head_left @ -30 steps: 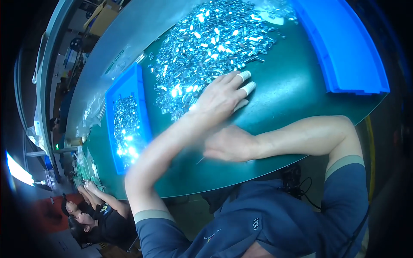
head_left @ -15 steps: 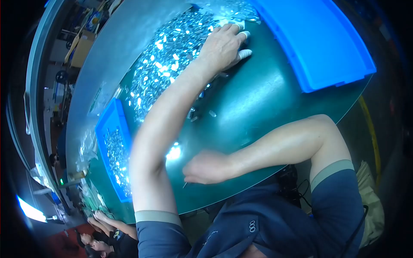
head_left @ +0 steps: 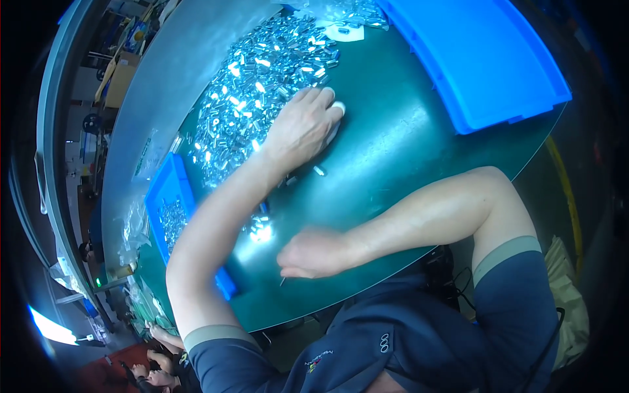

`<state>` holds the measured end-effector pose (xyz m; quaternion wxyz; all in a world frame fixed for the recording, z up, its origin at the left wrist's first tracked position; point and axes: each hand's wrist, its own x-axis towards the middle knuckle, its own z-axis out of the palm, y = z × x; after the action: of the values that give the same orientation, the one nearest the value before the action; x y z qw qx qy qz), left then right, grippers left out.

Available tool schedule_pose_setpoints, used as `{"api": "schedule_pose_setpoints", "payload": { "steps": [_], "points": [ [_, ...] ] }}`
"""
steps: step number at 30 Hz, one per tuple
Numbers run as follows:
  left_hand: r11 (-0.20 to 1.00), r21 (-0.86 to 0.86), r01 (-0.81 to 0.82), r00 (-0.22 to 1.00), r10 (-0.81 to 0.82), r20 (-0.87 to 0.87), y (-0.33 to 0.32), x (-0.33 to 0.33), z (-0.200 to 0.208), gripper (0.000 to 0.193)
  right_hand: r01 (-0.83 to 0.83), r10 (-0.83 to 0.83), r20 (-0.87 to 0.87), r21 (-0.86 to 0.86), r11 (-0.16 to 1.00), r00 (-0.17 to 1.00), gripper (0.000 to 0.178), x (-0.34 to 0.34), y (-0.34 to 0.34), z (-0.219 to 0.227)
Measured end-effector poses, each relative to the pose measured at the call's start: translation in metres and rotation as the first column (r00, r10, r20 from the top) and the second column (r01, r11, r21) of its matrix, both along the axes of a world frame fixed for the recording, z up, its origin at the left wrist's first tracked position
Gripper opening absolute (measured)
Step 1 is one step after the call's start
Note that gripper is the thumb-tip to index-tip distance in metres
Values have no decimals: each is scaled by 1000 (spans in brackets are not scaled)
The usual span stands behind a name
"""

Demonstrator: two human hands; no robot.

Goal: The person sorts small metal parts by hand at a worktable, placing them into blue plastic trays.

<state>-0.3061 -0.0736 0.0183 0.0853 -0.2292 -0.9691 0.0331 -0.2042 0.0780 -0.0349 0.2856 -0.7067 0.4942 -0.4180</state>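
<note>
Many small shiny metal pieces lie in a loose pile (head_left: pixel 246 92) on the green tabletop (head_left: pixel 386 105). At the pile's right edge is my left hand (head_left: pixel 303 128), its fingers curled downward and white covers on some fingertips. What those fingers pinch, if anything, is hidden beneath them. My right hand (head_left: pixel 314 253) is closed near the table's front edge and slightly blurred. A thin metal piece (head_left: pixel 282 281) pokes out below its fingers. One loose metal piece (head_left: pixel 319 171) lies just nearer to me than my left hand.
A large blue tray (head_left: pixel 491 65) takes up the far right. At the left, a smaller blue bin (head_left: pixel 171 187) with metal pieces is partly behind my left arm. A white pad (head_left: pixel 345 33) lies beyond the pile, beside clear plastic bags (head_left: pixel 350 10). Another person (head_left: pixel 160 370) sits lower left.
My left hand has drawn back toward me and to the left, from the white pad to the pile's right edge, uncovering the pad. My right hand stays almost in place.
</note>
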Motion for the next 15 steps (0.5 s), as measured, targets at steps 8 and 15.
{"api": "schedule_pose_setpoints", "payload": {
  "steps": [8, 15],
  "points": [
    [996, -87, -10, 991, 22, 132, -23, 79, 8, 18, -6, 6, 1, -31, 1000, 1000, 29, 3, -1, -2],
    [992, -125, -16, 986, 37, 163, -29, 115, 20, 21, -14, 13, -42, -42, 999, 999, 30, -1, 3, 0]
  ]
}}
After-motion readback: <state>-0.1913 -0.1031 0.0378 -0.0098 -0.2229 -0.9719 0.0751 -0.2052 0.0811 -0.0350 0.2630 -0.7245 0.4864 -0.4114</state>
